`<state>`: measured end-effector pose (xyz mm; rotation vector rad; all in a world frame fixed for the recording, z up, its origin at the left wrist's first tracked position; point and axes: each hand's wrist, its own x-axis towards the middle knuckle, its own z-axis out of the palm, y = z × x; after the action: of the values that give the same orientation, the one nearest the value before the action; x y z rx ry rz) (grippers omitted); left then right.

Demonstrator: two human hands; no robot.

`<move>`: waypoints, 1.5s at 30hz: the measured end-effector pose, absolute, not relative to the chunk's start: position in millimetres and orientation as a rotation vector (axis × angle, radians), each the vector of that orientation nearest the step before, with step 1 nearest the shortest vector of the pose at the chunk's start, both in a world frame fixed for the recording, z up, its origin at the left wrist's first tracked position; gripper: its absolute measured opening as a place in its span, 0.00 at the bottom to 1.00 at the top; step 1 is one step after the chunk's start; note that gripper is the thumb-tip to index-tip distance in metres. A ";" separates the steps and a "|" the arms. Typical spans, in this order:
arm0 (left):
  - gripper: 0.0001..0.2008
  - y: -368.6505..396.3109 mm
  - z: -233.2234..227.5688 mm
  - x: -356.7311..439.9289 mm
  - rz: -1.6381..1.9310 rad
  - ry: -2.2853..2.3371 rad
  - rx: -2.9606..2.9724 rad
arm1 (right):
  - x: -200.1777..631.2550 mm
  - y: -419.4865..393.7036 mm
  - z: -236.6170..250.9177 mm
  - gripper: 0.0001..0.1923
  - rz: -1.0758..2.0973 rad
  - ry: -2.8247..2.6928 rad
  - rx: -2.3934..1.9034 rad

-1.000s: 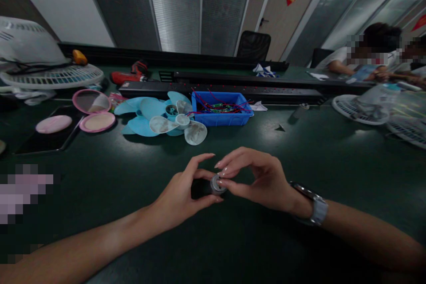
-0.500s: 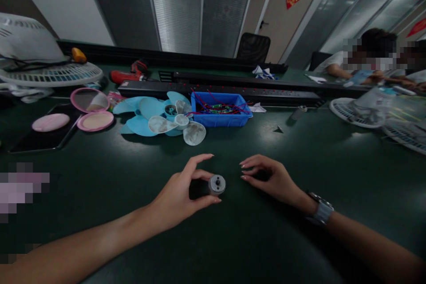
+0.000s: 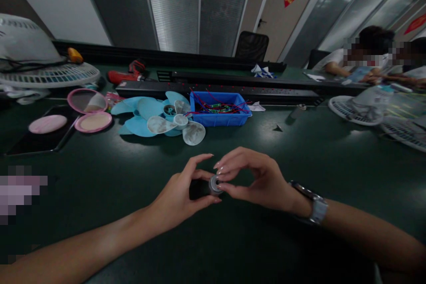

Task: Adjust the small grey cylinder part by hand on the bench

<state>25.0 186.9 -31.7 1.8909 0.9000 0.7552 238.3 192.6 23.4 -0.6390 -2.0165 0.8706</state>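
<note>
Dark green matting (image 3: 299,151) covers the long workbench. Near its front edge, a small dark cylindrical motor with a silver end cap (image 3: 213,185) is gripped in the left hand (image 3: 181,195), while the right hand (image 3: 258,182) is pinched on that cap. Behind lie pale blue plastic fan blades (image 3: 149,115) and a blue plastic bin of red wires (image 3: 219,108). No writing can be read.

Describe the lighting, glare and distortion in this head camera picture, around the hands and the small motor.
Head view: dim overall; ceiling lights leave soft glare patches on the dark table. The left hand and right hand are evenly lit, and the small motor between them catches a highlight on its metal end. Wide-angle distortion bends the wall lines and stretches the forearms. Far edges look soft.
</note>
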 end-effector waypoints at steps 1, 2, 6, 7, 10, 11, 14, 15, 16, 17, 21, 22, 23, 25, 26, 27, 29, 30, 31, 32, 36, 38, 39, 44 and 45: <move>0.39 186.9 -32.1 24.8 0.758 0.897 1.897 | 236.4 193.4 21.6 0.11 0.875 -2.020 -0.641; 0.39 186.8 -32.5 24.6 0.761 0.894 1.905 | 235.2 194.4 19.5 0.11 0.872 -2.021 -0.642; 0.39 187.0 -32.6 24.2 0.780 0.885 1.939 | 233.5 196.7 12.6 0.12 0.850 -2.025 -0.648; 0.38 187.0 -32.4 24.2 0.775 0.889 1.941 | 233.1 196.9 11.5 0.12 0.853 -2.025 -0.648; 0.37 187.0 -31.7 24.2 0.757 0.899 1.937 | 231.7 196.8 10.1 0.11 0.863 -2.031 -0.652; 0.37 187.0 -31.5 24.1 0.754 0.900 1.936 | 231.5 196.7 10.2 0.11 0.862 -2.035 -0.649; 0.37 187.1 -31.1 24.0 0.759 0.904 1.950 | 231.5 196.9 11.5 0.12 0.847 -2.055 -0.639; 0.37 187.1 -30.8 24.0 0.758 0.907 1.957 | 231.5 197.1 11.9 0.12 0.837 -2.066 -0.642; 0.37 187.0 -30.6 24.0 0.758 0.909 1.962 | 231.4 197.3 12.2 0.12 0.824 -2.077 -0.647; 0.37 187.0 -30.5 24.0 0.758 0.910 1.965 | 231.1 197.5 12.4 0.11 0.812 -2.085 -0.652; 0.37 186.8 -31.3 23.9 0.762 0.892 1.955 | 229.3 197.1 13.6 0.12 0.793 -2.068 -0.644; 0.37 186.8 -31.7 23.9 0.765 0.886 1.945 | 229.8 196.9 14.5 0.14 0.801 -2.046 -0.642; 0.38 186.7 -32.2 24.0 0.769 0.880 1.930 | 231.1 196.7 15.7 0.15 0.813 -2.016 -0.644; 0.39 186.6 -32.6 24.2 0.769 0.877 1.895 | 237.5 197.1 17.9 0.18 0.830 -1.942 -0.654; 0.39 186.6 -32.6 24.4 0.768 0.881 1.882 | 242.8 197.8 18.2 0.20 0.835 -1.910 -0.666; 0.40 186.6 -32.3 24.6 0.765 0.887 1.873 | 249.2 198.7 17.3 0.21 0.835 -1.885 -0.687; 0.40 186.6 -31.6 24.9 0.754 0.898 1.867 | 264.6 201.1 11.3 0.22 0.835 -1.879 -0.769; 0.40 186.6 -31.2 25.0 0.750 0.900 1.865 | 272.5 202.3 6.1 0.22 0.835 -1.892 -0.822; 0.40 186.5 -30.9 25.1 0.747 0.901 1.865 | 280.0 203.2 0.0 0.21 0.844 -1.916 -0.884; 0.40 186.5 -30.7 25.1 0.746 0.901 1.865 | 286.6 203.7 -6.5 0.20 0.857 -1.940 -0.934; 0.40 186.5 -30.9 25.4 0.751 0.911 1.871 | 300.4 202.0 -26.0 0.16 0.870 -2.026 -1.038; 0.40 186.9 -31.1 25.6 0.747 0.917 1.870 | 301.7 200.1 -29.1 0.16 0.879 -2.047 -1.055; 0.40 187.1 -31.0 25.7 0.743 0.921 1.870 | 301.9 199.5 -29.7 0.16 0.890 -2.047 -1.059; 0.40 187.1 -30.3 25.2 0.732 0.936 1.880 | 300.4 201.0 -27.6 0.17 1.008 -1.943 -1.073; 0.40 186.8 -30.2 25.0 0.728 0.939 1.881 | 298.4 201.4 -24.4 0.17 1.020 -1.913 -1.048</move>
<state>25.0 186.8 -30.2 1.8812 0.9388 0.7284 298.4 201.4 -24.4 -1.0481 -1.9129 1.0196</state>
